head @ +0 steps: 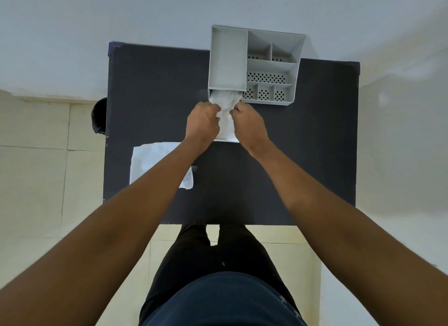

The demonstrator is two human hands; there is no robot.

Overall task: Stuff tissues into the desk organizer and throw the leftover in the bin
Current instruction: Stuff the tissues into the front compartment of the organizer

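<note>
The white tissues (226, 112) sit half inside the lower front slot of the grey desk organizer (252, 63), at the far edge of the dark table (303, 143). The left hand (202, 124) and right hand (249, 124) flank the wad, fingers curled and pinching it, probably to feed it in squarely. A loose white sheet (150, 160) lies near-left; a dark round object (99, 117), perhaps the bin, stands beside the table.

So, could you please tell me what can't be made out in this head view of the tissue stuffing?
- Inside of the drawer slot of the desk organizer: hidden by the tissues and the tray above.
- Fingers of the left hand and right hand: curled into the tissues, so the grip is unclear.
- Loose tissue sheet: partly covered by the left forearm.
- Dark round object left of the table: cut off by the table edge; possibly the bin.
</note>
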